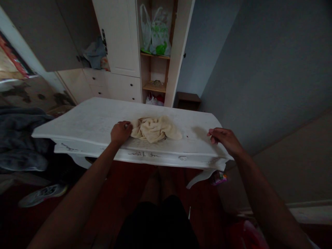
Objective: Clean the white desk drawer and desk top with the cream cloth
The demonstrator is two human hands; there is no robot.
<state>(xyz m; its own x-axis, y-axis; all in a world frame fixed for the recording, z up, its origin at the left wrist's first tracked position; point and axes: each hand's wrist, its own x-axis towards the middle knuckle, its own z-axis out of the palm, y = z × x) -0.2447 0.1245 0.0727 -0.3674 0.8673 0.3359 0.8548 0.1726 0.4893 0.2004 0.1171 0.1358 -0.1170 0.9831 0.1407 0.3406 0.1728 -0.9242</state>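
A crumpled cream cloth (153,129) lies bunched up on the white table (85,119). At the cloth's left edge is my left hand (121,132), its fingers curled and the fingertips against the fabric; whether they grip a fold or something small is hidden. My right hand (225,139) is over the right end of the tabletop, apart from the cloth. Its thumb and fingers come together in a pinch, and anything between them is too small to make out. A tiny dark red speck (187,136) sits on the tabletop between the cloth and this hand.
Behind the table stands a white wardrobe (120,41) with an open door and a plastic bag (159,36) on a shelf. Grey fabric (22,138) is heaped at left, above a shoe (43,195). A grey wall (275,69) rises on the right.
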